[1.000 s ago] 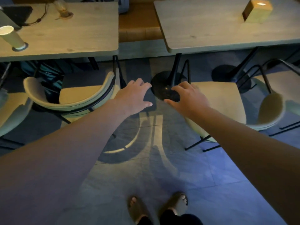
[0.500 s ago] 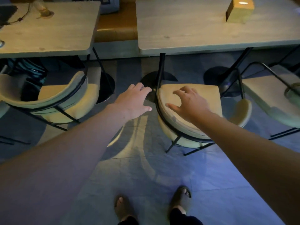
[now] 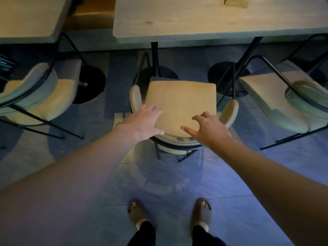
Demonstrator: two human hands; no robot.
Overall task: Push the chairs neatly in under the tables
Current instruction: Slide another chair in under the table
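Head view, looking down at a dim, tiled floor [image 3: 177, 183]. The middle chair [image 3: 181, 102], tan-cushioned with a black metal frame, stands in front of the right table [image 3: 204, 23], its seat wholly outside the table edge and its curved backrest nearest the person. The left hand [image 3: 142, 121] reaches over the left rear of the backrest, fingers straight and close together, thumb lying along the rim; whether the palm touches the padding cannot be told. The right hand [image 3: 209, 128] hovers over the right rear of the backrest with fingers spread apart and slightly bent, gripping nothing visible; contact with the chair is likewise uncertain, since the hand hides the rim beneath it. The chair's front legs are lost in shadow against the table's black pedestal base [image 3: 158, 75].

The left chair [image 3: 40, 96] sits partly under the left table [image 3: 26, 18], blurred and cropped by the frame edge. The right chair [image 3: 276, 96] stands turned at an angle, its far side cut off. A tan box [image 3: 236, 1] on the right table is cropped at the top edge, and its nature cannot be made out. A brown bench seat [image 3: 90, 18] shows between the tables. Two sandalled feet [image 3: 138, 213] stand behind the middle chair.
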